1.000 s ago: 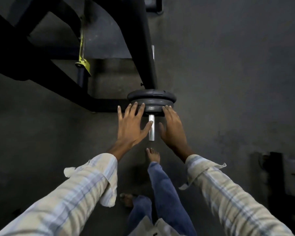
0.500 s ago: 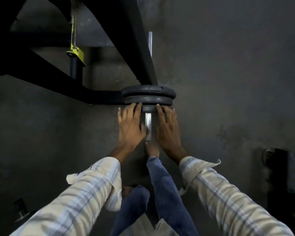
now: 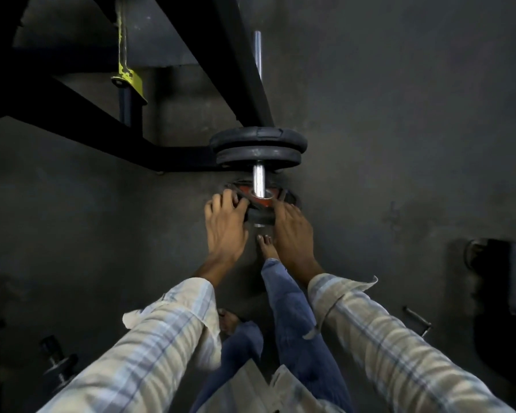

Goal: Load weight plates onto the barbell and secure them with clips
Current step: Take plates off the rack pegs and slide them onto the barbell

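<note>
**Plate position changed: third plate now back near the bar's end**

Hands have shifted since half a second ago. Then, both lay flat against the face of the stacked plates, fingers straight. Now the left hand (image 3: 225,225) and right hand (image 3: 292,231) sit nearer the person, each with fingers curled round the rim of a smaller plate (image 3: 258,201), one hand on either side of it. The plate's face, just beyond the fingertips, shows a red centre ring around the bore; its rim is dark. It appears tilted on the chrome sleeve (image 3: 259,181) rather than square, though the light is poor.

Beyond the hands, two black plates (image 3: 258,150) stand stacked together on the barbell, well apart from the held one, with bare chrome showing between. The bar's stub end pokes out just on the near side of the held plate, between the two hands.

Judgement: this plate is either being slid on or coming off; a single moment does not settle which. No clip is visible on the sleeve, so securing is not yet done. A tilted plate may bind on the sleeve, so it likely needs squaring first.

Bare foot (image 3: 265,245) stands on the floor directly under the hands, a drop hazard.
</note>
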